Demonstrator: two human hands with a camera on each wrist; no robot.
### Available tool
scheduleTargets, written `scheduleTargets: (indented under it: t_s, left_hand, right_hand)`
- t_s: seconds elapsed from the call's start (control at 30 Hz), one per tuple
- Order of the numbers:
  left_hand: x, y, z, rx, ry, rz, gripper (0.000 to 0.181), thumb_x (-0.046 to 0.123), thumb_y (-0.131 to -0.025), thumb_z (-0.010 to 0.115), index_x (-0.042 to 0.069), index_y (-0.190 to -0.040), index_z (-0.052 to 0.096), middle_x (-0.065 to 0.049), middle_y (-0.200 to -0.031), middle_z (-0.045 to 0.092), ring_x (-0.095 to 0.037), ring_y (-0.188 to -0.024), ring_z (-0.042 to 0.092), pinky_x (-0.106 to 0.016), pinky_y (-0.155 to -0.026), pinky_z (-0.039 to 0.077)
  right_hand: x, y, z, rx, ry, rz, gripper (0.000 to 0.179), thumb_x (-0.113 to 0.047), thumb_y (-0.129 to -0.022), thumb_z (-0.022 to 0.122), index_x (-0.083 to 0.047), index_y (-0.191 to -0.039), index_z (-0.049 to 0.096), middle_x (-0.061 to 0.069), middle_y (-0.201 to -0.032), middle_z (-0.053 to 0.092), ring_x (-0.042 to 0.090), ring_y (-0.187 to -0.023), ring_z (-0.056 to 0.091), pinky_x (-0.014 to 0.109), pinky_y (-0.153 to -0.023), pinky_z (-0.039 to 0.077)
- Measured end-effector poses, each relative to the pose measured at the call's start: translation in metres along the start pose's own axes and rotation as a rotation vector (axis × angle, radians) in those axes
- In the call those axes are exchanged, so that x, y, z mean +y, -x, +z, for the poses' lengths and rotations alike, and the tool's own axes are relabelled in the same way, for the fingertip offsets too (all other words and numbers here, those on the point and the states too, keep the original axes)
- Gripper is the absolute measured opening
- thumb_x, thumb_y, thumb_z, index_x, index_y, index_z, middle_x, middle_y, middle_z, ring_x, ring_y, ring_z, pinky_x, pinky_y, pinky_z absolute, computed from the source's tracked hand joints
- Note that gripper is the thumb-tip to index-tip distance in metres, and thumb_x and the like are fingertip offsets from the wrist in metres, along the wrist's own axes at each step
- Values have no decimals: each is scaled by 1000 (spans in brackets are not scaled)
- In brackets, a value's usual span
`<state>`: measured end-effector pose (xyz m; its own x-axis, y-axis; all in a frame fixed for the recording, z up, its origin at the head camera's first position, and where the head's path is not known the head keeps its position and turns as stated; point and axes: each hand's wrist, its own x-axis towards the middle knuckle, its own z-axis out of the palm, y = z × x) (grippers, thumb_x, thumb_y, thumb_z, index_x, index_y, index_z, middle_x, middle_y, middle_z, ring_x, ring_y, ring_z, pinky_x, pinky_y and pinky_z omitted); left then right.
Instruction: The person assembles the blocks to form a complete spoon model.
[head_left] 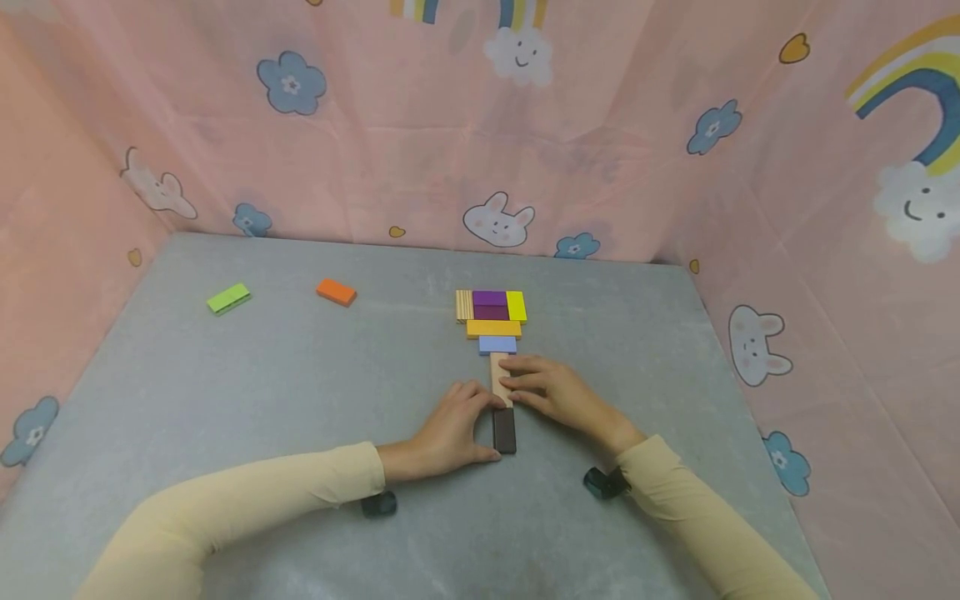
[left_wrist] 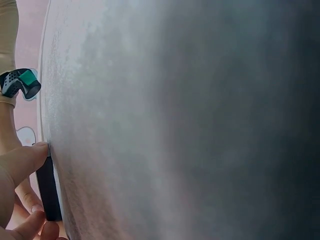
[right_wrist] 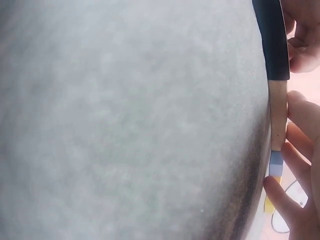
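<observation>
In the head view a dark black-brown block point(head_left: 505, 432) lies flat, end to end with a pale wooden block point(head_left: 500, 379). My left hand point(head_left: 448, 429) holds the dark block by its two ends, thumb at the near end and fingers at the far one. The left wrist view shows the same dark block point(left_wrist: 48, 192) edge-on at the thumb. Fingers of my right hand point(head_left: 562, 396) rest against the pale block's right side; in the right wrist view they lie along the wooden block point(right_wrist: 278, 115), fairly straight.
Beyond the pale block lie a light blue block point(head_left: 497, 344), an orange-yellow block point(head_left: 493, 329), then purple blocks point(head_left: 490, 305) between striped wooden pieces point(head_left: 464, 306) and a yellow block point(head_left: 517, 306). Farther left are an orange block point(head_left: 336, 292) and green blocks point(head_left: 228, 298). A patterned curtain point(head_left: 420, 167) surrounds the grey table.
</observation>
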<state>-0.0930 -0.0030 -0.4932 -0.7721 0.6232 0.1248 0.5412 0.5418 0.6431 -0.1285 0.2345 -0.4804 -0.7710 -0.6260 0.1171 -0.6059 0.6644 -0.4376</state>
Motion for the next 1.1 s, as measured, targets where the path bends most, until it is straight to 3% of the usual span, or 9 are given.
scheduleTargets:
  t_s: [0.4, 0.47, 0.6, 0.7, 0.9, 1.0, 1.1]
  left_hand:
    - [-2, -2, -6, -24, 44, -29, 74, 36, -65, 92, 14, -128, 59, -2, -116, 59, -17, -103, 49, -34, -90, 45]
    - [-4, -3, -11, -22, 70, -41, 76, 37, -65, 92, 14, -129, 57, -3, -116, 59, -18, -104, 49, -34, -89, 45]
    - [-11, -9, -35, 4, 152, -83, 75, 33, -70, 90, 12, -133, 55, -9, -121, 59, -23, -111, 53, -39, -95, 47]
    - [-25, -16, -62, 84, 218, -154, 79, 28, -75, 87, 10, -141, 47, -14, -129, 56, -30, -120, 53, -46, -103, 47]
    - [-72, -29, -114, 398, 240, -295, 83, 26, -80, 83, 8, -147, 36, -17, -136, 47, -35, -126, 45, -50, -106, 43]
    - [-98, -28, -130, 522, 222, -351, 86, 25, -79, 84, 6, -148, 35, -18, -140, 42, -35, -127, 41, -50, -106, 40]
    - [-123, -25, -141, 596, 191, -419, 89, 24, -78, 85, 6, -149, 36, -20, -141, 39, -36, -129, 37, -49, -107, 37]
  right_hand:
    - [0, -1, -1, -3, 2, -6, 34, -26, -94, 68, -17, -126, 69, -2, -143, 59, 20, -135, 54, 42, -111, 46]
    - [0, -1, -2, 0, -4, -10, 33, -26, -93, 68, -16, -125, 69, -1, -142, 60, 20, -135, 55, 43, -110, 46]
    - [-1, -1, -2, -1, -4, -8, 34, -26, -93, 69, -17, -126, 69, -1, -142, 60, 20, -134, 55, 42, -110, 47]
    - [-2, -1, -2, 1, 2, -6, 35, -26, -92, 70, -17, -126, 69, -2, -142, 60, 20, -134, 55, 42, -110, 47]
    - [-2, -1, -1, 14, 11, -19, 34, -24, -92, 71, -16, -125, 70, 0, -141, 61, 21, -132, 57, 42, -109, 48]
    - [-2, 0, -1, 10, 14, -15, 34, -25, -92, 70, -16, -125, 69, 0, -141, 61, 20, -133, 56, 41, -109, 48]
    - [-3, 0, -2, 7, 17, -19, 35, -26, -92, 70, -16, -125, 69, -1, -141, 61, 20, -132, 57, 40, -108, 48]
